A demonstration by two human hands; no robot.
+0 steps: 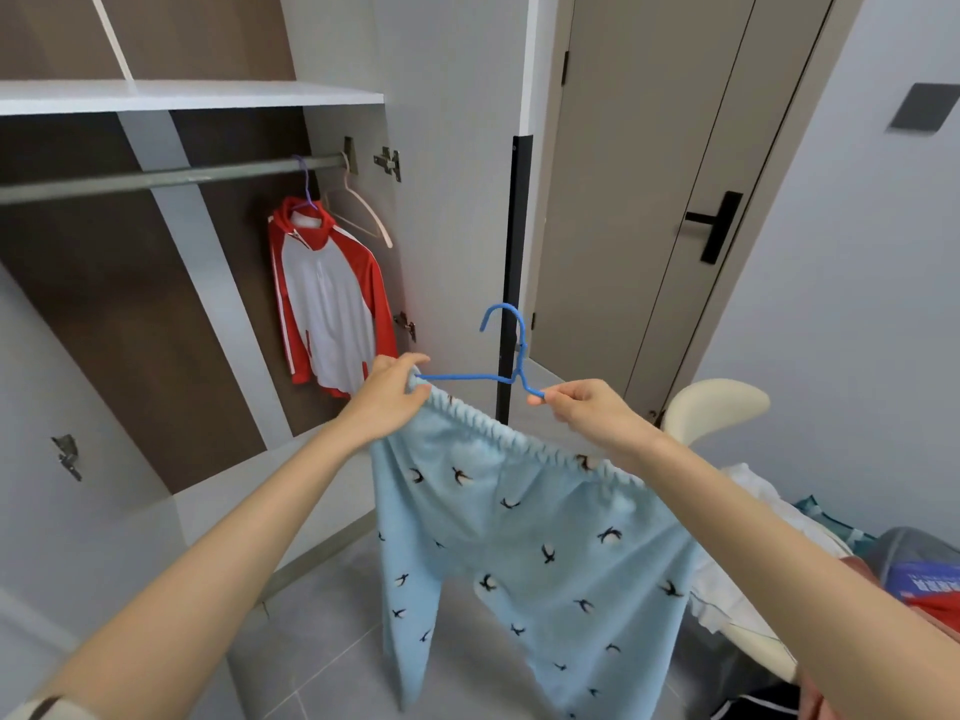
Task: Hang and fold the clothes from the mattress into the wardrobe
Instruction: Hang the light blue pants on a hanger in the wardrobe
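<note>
Below the hanger [467, 377] hang trousers [519, 537]; left hand [389, 402] pinches waistband and hanger, right hand [587, 407] its tip.

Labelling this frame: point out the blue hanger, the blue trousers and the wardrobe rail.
blue hanger [457, 377]: head view, shoulder bar.
blue trousers [519, 537]: head view, front fabric.
wardrobe rail [156, 179]: head view, bare stretch.

Both bare arms [218, 543] are stretched forward. One end of the hanger [462, 377] is gripped by the left hand [387, 402]; the other is pinched by the right hand [584, 410].
</note>
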